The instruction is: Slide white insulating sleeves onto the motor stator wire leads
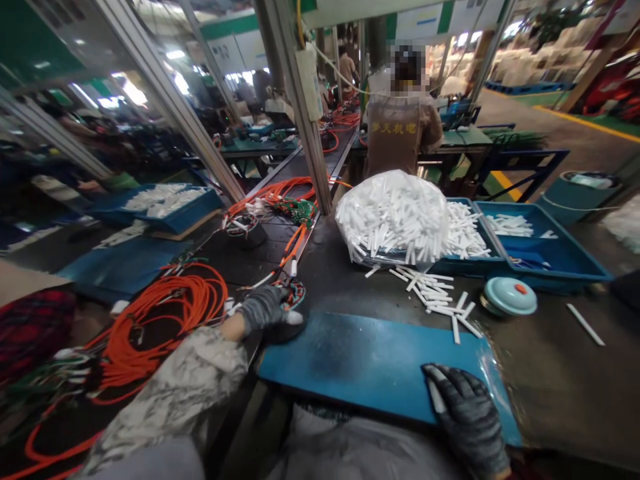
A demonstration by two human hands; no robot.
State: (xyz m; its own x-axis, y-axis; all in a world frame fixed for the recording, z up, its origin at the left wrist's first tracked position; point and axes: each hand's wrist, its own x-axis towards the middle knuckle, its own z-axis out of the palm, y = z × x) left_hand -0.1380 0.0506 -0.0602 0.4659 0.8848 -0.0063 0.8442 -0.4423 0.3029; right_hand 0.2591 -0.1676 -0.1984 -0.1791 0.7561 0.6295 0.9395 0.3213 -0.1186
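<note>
Left hand [265, 309]: grip part-curled, touching 1 wired ring-shaped part [296, 293]; cannot tell if closed. Part sits on counter [327, 283], by blue mat's [370, 360] far-left corner. Right hand [466, 415]: grip open, loosely bent, on mat.

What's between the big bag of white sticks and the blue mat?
Loose white sticks lie scattered between the bag and the blue mat, in the head view.

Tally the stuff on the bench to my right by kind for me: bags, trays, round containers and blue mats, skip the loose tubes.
Clear plastic bag of white tubes: 1
Blue plastic trays: 2
Round pale-teal lidded container: 1
Flat blue rectangular mat: 1
Total: 5
</note>
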